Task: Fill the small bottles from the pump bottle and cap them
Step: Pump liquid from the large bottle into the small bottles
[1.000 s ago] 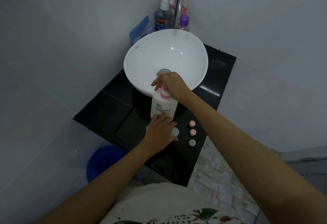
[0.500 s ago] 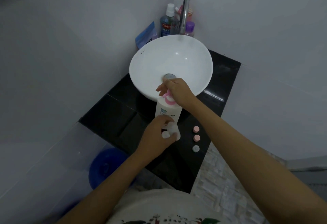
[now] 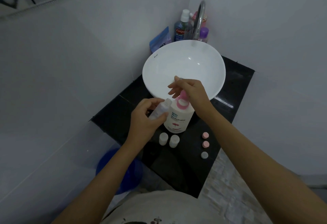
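Black counter [image 3: 235, 89] wedged into a white tiled corner, walls close at 9 and 3 o'clock. White basin [image 3: 184, 64] filling the far half, overhanging the pump bottle zone. Near counter edge sharp at 6 o'clock, tiled floor dropping off at 4 o'clock. Free black surface only between the bottles and the caps, and toward the near corner.

Pump bottle [image 3: 177, 117] upright at counter centre, white with pink pump head. Right hand [image 3: 192, 91] over the pump, fingers spread and mostly straight, palm on the pink head; exact contact hard to tell. Left hand [image 3: 146, 119] at 9 o'clock of the pump bottle, fingers and thumb curled round a small clear bottle [image 3: 160, 108], tilted, mouth up beside the pump spout. Two more small bottles [image 3: 169, 140] standing side by side at 6 o'clock of the pump bottle, uncapped. Three caps [image 3: 205, 145] in a row at 4 o'clock, two pink, one grey-white, well apart from the bottles.

Tap [image 3: 200, 18] arching over the basin at 12 o'clock; mouthwash bottle [image 3: 180, 27], purple-capped bottle [image 3: 203, 34] and blue pouch [image 3: 160, 40] crowded behind. Blue bucket [image 3: 116, 169] under the counter at 7 o'clock, partly hidden by the left forearm. Fill level in the held bottle not readable; drain hidden behind the right fingers.
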Available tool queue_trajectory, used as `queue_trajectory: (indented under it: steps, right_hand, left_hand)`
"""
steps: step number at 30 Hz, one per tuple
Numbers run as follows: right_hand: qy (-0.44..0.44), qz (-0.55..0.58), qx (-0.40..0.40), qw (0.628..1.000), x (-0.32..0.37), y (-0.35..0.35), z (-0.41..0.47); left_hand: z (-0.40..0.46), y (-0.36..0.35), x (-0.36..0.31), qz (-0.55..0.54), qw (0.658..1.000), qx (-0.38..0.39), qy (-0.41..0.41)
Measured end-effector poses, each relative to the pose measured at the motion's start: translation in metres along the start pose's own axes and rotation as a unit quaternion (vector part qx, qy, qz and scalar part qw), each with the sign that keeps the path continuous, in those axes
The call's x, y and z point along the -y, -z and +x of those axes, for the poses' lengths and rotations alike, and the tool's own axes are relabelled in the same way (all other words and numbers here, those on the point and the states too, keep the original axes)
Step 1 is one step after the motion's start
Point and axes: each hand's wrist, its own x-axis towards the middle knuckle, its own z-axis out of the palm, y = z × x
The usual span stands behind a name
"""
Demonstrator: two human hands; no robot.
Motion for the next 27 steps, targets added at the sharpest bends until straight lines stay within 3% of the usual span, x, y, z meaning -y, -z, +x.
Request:
queue_trajectory:
  steps: [6, 19, 27]
  right_hand:
    - [-0.020, -0.028, 0.010, 0.999, -0.004, -0.007, 0.001]
    - [-0.042, 0.036, 0.044, 0.997, -0.002, -0.003, -0.001]
    - [-0.006, -0.049, -0.004, 0.999, -0.009, -0.006, 0.003]
  left_hand:
    - [0.003, 0.002, -0.006, 0.044, 0.997, 0.014, -0.058]
    - [0.012, -0.004, -0.013, 0.011, 0.998, 0.000, -0.056]
    - [0.011, -0.002, -0.007, -0.005, 0.999, 0.003, -0.050]
